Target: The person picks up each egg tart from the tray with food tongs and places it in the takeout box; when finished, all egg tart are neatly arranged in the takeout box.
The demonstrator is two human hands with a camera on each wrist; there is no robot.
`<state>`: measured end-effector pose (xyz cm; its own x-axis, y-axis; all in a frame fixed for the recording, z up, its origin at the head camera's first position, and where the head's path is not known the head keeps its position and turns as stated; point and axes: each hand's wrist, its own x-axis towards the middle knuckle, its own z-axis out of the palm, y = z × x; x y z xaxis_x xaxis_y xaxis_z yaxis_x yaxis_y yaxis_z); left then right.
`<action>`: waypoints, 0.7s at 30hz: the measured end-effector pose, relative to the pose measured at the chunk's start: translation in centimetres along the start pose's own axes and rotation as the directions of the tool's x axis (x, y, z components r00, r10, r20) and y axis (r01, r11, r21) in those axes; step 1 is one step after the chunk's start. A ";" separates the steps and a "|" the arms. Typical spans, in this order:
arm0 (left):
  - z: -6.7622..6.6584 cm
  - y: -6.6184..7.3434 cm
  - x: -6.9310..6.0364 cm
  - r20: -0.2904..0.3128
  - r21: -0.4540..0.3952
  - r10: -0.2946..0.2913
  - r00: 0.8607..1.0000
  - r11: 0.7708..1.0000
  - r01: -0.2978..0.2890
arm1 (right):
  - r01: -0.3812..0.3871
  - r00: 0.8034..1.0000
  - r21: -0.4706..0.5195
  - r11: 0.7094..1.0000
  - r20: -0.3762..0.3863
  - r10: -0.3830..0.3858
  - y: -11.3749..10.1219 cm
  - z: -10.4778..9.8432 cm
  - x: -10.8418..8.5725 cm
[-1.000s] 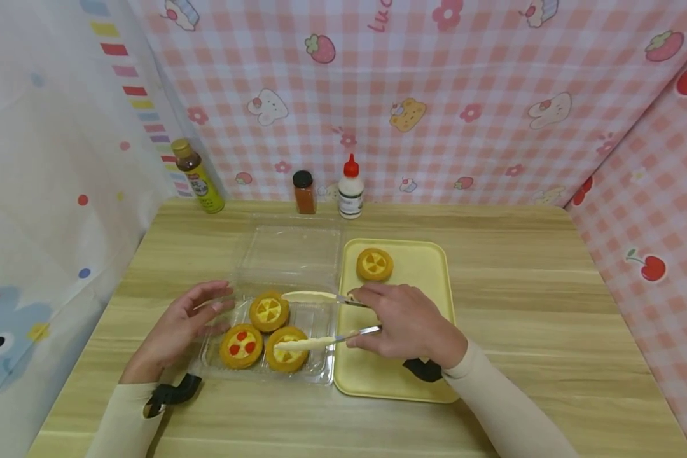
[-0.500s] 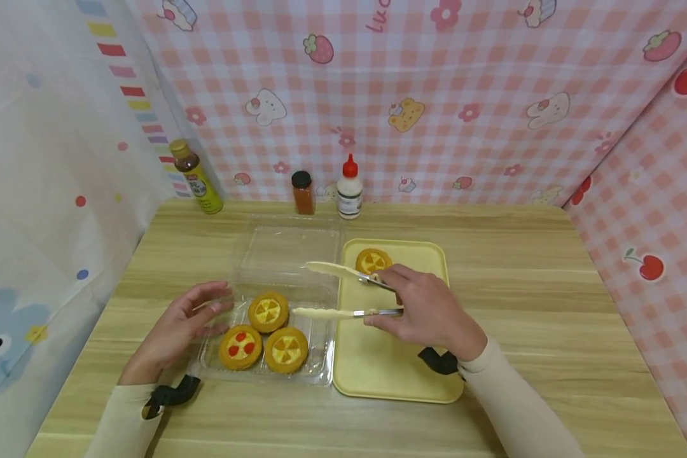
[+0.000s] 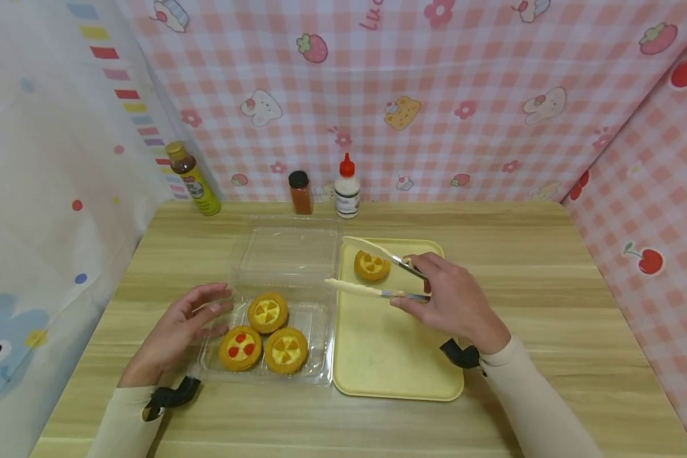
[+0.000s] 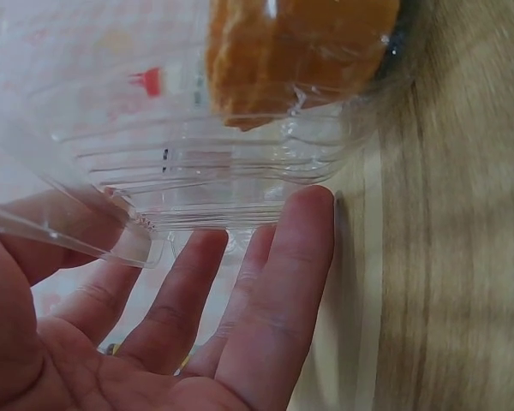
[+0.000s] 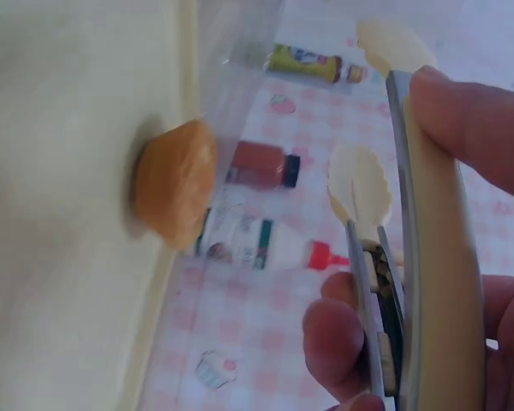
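Observation:
My right hand (image 3: 455,292) holds a pair of tongs (image 3: 357,287) with cream-coloured tips, spread apart with nothing between them. The tongs hover over the upper part of a yellow tray (image 3: 397,356), one arm passing over a tart (image 3: 372,270) there. At the left, a clear plastic clamshell box (image 3: 315,324) lies with its lid folded back. Inside sit a tart with red dots (image 3: 240,348) and two tarts with yellow wedges, one tart (image 3: 268,312) behind the other tart (image 3: 286,351). My left hand (image 3: 186,321) rests its outstretched fingers (image 4: 283,282) against the box's left wall.
Along the table's back edge stand a green-labelled bottle (image 3: 197,184), a black-capped jar (image 3: 301,196) and a white bottle with a red nozzle (image 3: 347,191). The clear lid (image 3: 286,248) spreads behind the box. A checked cloth (image 3: 332,95) hangs behind the table.
My right hand has moved right and back with the spread tongs, from over the tarts in the box to over the tray. The left hand has stayed by the box.

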<state>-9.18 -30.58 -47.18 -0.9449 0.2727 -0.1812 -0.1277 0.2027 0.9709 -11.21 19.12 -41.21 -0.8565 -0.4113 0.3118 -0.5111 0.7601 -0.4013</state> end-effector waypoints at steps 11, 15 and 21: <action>0.0 -0.2 -0.4 0.001 -0.008 -0.009 1.000 1.000 0.009 | -0.131 0.991 -0.046 0.990 0.025 0.132 2.6 0.3 -0.9; -0.1 -0.3 -0.3 0.007 -0.015 0.003 1.000 1.000 -0.003 | -0.158 0.987 -0.065 0.985 0.033 0.160 3.3 0.5 -0.9; -0.4 -0.4 0.0 0.019 -0.023 0.029 0.999 0.999 -0.028 | -0.199 0.976 -0.104 0.975 0.074 0.207 3.8 0.7 -0.9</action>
<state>-9.26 -30.98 -47.47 -0.9422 0.2965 -0.1561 -0.1075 0.1736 0.9789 -12.45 22.04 -43.65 -0.9466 -0.2812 0.1579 -0.3205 0.8747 -0.3637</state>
